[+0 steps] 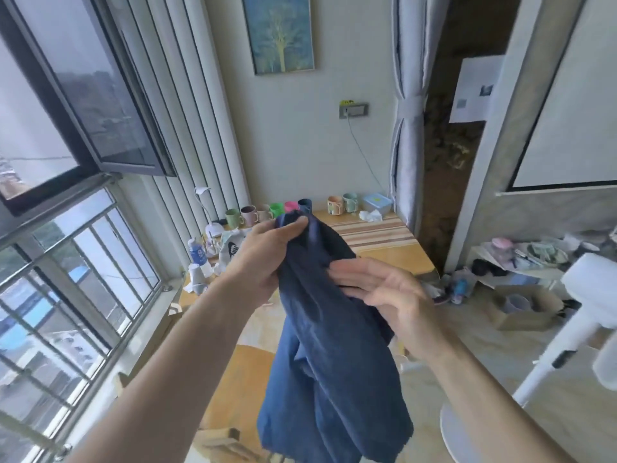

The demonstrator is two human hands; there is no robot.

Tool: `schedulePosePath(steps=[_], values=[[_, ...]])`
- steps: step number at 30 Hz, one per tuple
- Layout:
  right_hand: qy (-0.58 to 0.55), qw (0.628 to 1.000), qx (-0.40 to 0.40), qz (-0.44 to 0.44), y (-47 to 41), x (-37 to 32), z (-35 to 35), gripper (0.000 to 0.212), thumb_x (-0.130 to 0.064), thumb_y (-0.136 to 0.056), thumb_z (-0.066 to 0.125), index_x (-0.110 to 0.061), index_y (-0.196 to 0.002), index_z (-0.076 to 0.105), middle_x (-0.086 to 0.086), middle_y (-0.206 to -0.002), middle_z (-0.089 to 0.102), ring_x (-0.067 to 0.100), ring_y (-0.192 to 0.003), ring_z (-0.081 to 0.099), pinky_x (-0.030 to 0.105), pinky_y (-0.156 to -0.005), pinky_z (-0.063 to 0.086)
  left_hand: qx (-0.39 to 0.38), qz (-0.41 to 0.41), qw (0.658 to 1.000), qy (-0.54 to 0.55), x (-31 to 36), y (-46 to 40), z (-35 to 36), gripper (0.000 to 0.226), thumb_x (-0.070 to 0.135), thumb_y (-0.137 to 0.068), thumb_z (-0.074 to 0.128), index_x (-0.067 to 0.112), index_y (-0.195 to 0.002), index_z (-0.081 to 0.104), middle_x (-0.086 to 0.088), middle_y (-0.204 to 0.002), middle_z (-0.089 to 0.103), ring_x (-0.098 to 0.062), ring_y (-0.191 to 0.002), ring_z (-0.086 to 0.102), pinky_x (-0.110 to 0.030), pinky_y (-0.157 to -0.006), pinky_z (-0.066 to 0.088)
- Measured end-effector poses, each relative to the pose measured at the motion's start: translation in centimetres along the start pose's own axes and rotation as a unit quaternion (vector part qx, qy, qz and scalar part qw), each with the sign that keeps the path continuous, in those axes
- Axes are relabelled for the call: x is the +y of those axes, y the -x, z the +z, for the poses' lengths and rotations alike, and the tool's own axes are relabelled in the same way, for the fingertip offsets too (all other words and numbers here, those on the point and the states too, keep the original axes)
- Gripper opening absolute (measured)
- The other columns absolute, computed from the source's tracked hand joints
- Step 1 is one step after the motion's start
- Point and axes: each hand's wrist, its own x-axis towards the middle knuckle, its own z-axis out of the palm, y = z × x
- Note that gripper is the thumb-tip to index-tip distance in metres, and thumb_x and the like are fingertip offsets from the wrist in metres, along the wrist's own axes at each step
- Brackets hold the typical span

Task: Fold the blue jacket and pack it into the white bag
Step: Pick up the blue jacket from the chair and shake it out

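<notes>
The blue jacket [327, 355] hangs bunched in the air in front of me, above the wooden table. My left hand [267, 252] pinches its top end between thumb and fingers. My right hand [377, 289] lies flat against the jacket's right side, fingers stretched out and together, blurred by motion. A white bag with a dark logo [230, 249] lies on the table's far left, partly hidden behind my left hand.
The wooden table [394, 255] carries a striped mat, a row of coloured mugs [267, 210], a plastic box, a desk lamp and bottles. A barred window runs along the left. A white fan stand [567, 332] and floor clutter are on the right.
</notes>
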Motion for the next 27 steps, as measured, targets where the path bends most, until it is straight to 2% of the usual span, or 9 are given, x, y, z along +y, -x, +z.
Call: schedulePosePath(steps=[3,6,10,12,15,17,20,23,27], values=[[0.168,0.976,0.137,-0.023,-0.8,2.7,-4.0,0.046,-0.005,-0.086,0.064,-0.037,-0.119,0.067,-0.012,-0.118,0.073,0.009,-0.116,0.066,0.035,-0.103,0.053,-0.006,0.038,0.999,-0.009,1.7,-2.0,2.8,0.018,0.022,-0.100,0.066,0.009,-0.090,0.072,-0.006,-0.074,0.079,-0.018,-0.068,0.077,-0.031,-0.065,0.065],[0.309,0.932,0.186,-0.010,-2.4,5.5,-8.2,0.076,-0.033,-0.078,0.081,-0.052,-0.137,0.038,-0.025,-0.142,0.047,-0.013,-0.130,0.041,0.016,-0.109,0.036,-0.034,0.085,0.995,-0.042,3.1,-4.6,6.0,0.030,0.033,-0.097,0.070,0.016,-0.074,0.080,-0.011,-0.087,0.081,-0.025,-0.086,0.079,-0.040,-0.086,0.064],[0.349,0.915,0.152,0.138,-6.0,9.4,-15.0,0.126,-0.058,-0.067,0.081,-0.031,-0.162,0.002,-0.003,-0.168,0.015,0.019,-0.156,0.013,0.042,-0.122,0.024,-0.069,0.145,0.983,-0.087,4.5,-8.8,9.2,0.026,0.044,-0.081,0.080,0.021,-0.070,0.079,-0.011,-0.090,0.081,-0.028,-0.091,0.079,-0.042,-0.087,0.061],[0.293,0.930,0.109,0.193,-8.5,10.4,-18.2,0.119,-0.065,-0.061,0.081,-0.027,-0.158,0.023,-0.003,-0.158,0.042,0.024,-0.145,0.041,0.046,-0.115,0.039,-0.102,0.177,0.972,-0.119,5.0,-11.0,9.8,0.034,0.050,-0.062,0.091,0.023,-0.077,0.077,-0.006,-0.088,0.080,-0.023,-0.085,0.078,-0.040,-0.080,0.061],[0.202,0.954,0.031,0.220,-12.6,11.0,-22.0,0.050,-0.051,-0.079,0.078,-0.028,-0.122,0.070,-0.010,-0.120,0.074,0.016,-0.112,0.069,0.046,-0.100,0.055,-0.108,0.195,0.957,-0.184,5.6,-14.5,10.2,0.039,0.039,-0.057,0.097,0.025,-0.088,0.078,-0.004,-0.095,0.080,-0.023,-0.091,0.077,-0.039,-0.085,0.062],[0.213,0.962,0.054,0.162,-15.3,10.7,-23.9,0.017,-0.033,-0.096,0.065,-0.023,-0.108,0.073,-0.004,-0.104,0.077,0.019,-0.101,0.072,0.042,-0.093,0.057,-0.068,0.185,0.956,-0.218,5.5,-16.9,10.1,0.024,0.028,-0.072,0.093,0.026,-0.092,0.079,-0.004,-0.098,0.082,-0.023,-0.094,0.078,-0.041,-0.088,0.060],[0.249,0.934,0.257,0.004,-19.1,8.7,-26.9,0.012,-0.015,-0.103,0.052,-0.019,-0.112,0.059,-0.011,-0.089,0.067,0.015,-0.082,0.065,0.031,-0.071,0.044,0.062,0.204,0.909,-0.359,4.8,-20.7,9.2,0.010,0.031,-0.093,0.075,0.026,-0.085,0.076,0.007,-0.076,0.076,-0.014,-0.078,0.075,-0.031,-0.073,0.056],[0.313,0.891,0.314,-0.100,-22.4,5.4,-29.7,0.038,-0.008,-0.103,0.044,-0.031,-0.132,0.052,-0.007,-0.102,0.068,0.023,-0.085,0.061,0.025,-0.075,0.043,0.123,0.212,0.853,-0.461,3.9,-24.0,7.3,0.015,0.033,-0.100,0.065,0.036,-0.086,0.071,0.016,-0.074,0.075,0.004,-0.070,0.069,-0.020,-0.060,0.049],[0.559,0.764,0.248,-0.207,-27.2,2.8,-33.5,0.076,0.014,-0.086,0.054,-0.034,-0.144,0.045,0.009,-0.106,0.060,0.038,-0.077,0.061,0.041,-0.060,0.052,0.101,0.261,0.817,-0.504,2.8,-29.5,3.7,0.009,0.021,-0.099,0.068,0.024,-0.094,0.075,0.005,-0.098,0.067,-0.007,-0.087,0.066,-0.024,-0.072,0.049]])
